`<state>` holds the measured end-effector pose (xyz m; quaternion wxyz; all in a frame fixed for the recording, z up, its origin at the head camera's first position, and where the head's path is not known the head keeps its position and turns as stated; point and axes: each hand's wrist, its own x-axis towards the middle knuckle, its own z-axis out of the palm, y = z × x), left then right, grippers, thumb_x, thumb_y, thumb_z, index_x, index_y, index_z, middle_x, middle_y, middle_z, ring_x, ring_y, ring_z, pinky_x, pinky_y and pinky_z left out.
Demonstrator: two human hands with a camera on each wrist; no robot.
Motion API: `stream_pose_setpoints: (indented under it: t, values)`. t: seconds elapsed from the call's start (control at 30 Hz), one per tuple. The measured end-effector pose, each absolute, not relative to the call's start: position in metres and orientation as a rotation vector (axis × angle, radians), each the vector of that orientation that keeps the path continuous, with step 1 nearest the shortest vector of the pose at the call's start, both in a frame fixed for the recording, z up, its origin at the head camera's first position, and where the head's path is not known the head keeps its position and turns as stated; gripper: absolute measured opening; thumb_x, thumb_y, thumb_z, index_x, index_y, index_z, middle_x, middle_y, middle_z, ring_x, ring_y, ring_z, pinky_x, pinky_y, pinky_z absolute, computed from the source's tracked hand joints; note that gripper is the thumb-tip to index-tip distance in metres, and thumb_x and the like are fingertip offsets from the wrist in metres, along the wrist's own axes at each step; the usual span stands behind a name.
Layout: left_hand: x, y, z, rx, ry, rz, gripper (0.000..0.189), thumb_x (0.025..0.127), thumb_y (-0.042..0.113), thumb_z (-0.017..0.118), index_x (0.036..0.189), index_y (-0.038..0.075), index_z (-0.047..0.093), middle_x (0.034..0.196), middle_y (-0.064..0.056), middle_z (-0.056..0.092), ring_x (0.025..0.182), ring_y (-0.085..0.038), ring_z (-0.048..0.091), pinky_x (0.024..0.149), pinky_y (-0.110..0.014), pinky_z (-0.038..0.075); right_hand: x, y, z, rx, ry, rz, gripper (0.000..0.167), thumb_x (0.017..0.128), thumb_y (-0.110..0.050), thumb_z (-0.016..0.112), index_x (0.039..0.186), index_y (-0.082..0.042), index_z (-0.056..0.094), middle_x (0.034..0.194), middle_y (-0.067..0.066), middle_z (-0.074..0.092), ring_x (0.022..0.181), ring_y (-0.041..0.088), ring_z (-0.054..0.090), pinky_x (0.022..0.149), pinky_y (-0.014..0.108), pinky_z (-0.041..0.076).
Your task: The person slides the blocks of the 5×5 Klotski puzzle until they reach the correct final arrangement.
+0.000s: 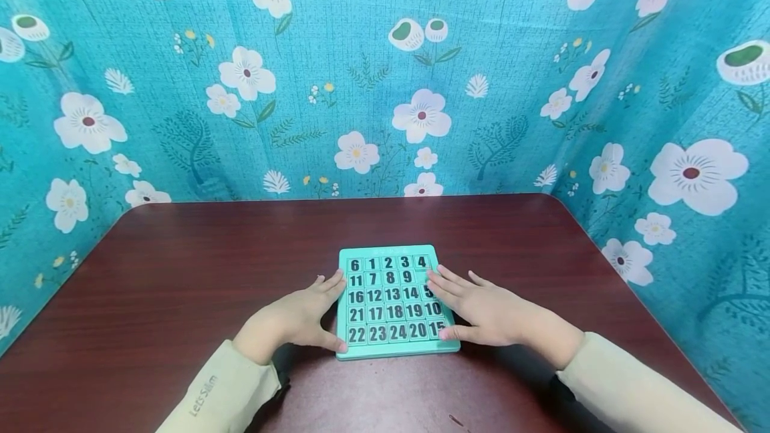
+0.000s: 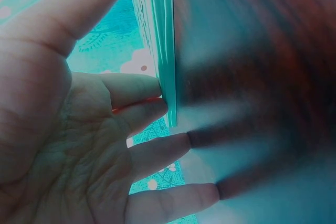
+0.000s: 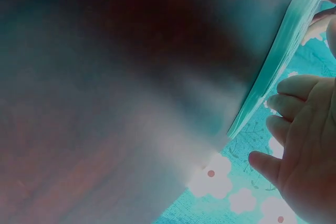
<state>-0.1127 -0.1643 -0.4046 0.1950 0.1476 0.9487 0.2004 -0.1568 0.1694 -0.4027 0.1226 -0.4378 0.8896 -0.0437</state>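
Observation:
A turquoise sliding number puzzle (image 1: pixel 397 354) lies flat on the table, its black-numbered tiles facing up. The top row reads 6, 1, 2, 3, 4; at the right end of the second row, after 9, a slot without a tile shows. Along the left edge, my left hand (image 1: pixel 301 318) touches the frame with fairly straight fingers, thumb at the lower left corner. My right hand (image 1: pixel 490 313) is at the right side, fingertips over the right edge and partly covering the 5 tile, thumb by the 15 tile. The left wrist view shows two fingertips against the puzzle's side (image 2: pixel 167 51).
The dark reddish-brown wooden table (image 1: pixel 210 252) extends around the puzzle. A blue floral curtain (image 1: pixel 337 72) hangs behind and along both sides of it. Pale sleeves (image 1: pixel 225 386) cover both forearms.

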Motion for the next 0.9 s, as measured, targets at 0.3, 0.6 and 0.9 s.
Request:
stream_pose_setpoints:
  t: [0.3,0.6,0.9]
  values:
    - [-0.113,-0.164,-0.405,0.413,2.663,0.545,0.109,0.073,0.045,0.087,0.156,0.005,0.029,0.168,-0.005,0.015,0.154,-0.036,0.017,0.117,-0.053,0.032,-0.154,0.169,-0.409,-1.271,2.583,-0.107,0.084,0.097,-0.063,0.045,0.157,-0.006,0.029,0.166,0.008,0.022,0.155,0.032,0.016,0.115,0.068,0.024]
    - [-0.113,-0.163,-0.405,0.420,2.661,0.555,0.110,0.073,0.045,0.087,0.157,0.005,0.028,0.168,-0.006,0.014,0.154,-0.037,0.016,0.117,-0.053,0.032,-0.172,0.163,-0.412,-1.225,2.598,-0.113,0.083,0.098,-0.064,0.043,0.157,-0.008,0.028,0.167,0.008,0.020,0.156,0.031,0.013,0.115,0.068,0.022]
    - [-0.113,-0.164,-0.405,0.418,2.664,0.552,0.110,0.072,0.045,0.087,0.157,0.005,0.028,0.168,-0.006,0.015,0.154,-0.037,0.016,0.117,-0.053,0.033,-0.178,0.159,-0.410,-1.207,2.598,-0.120,0.084,0.097,-0.064,0.045,0.158,-0.009,0.026,0.167,0.007,0.018,0.156,0.031,0.012,0.116,0.068,0.020]
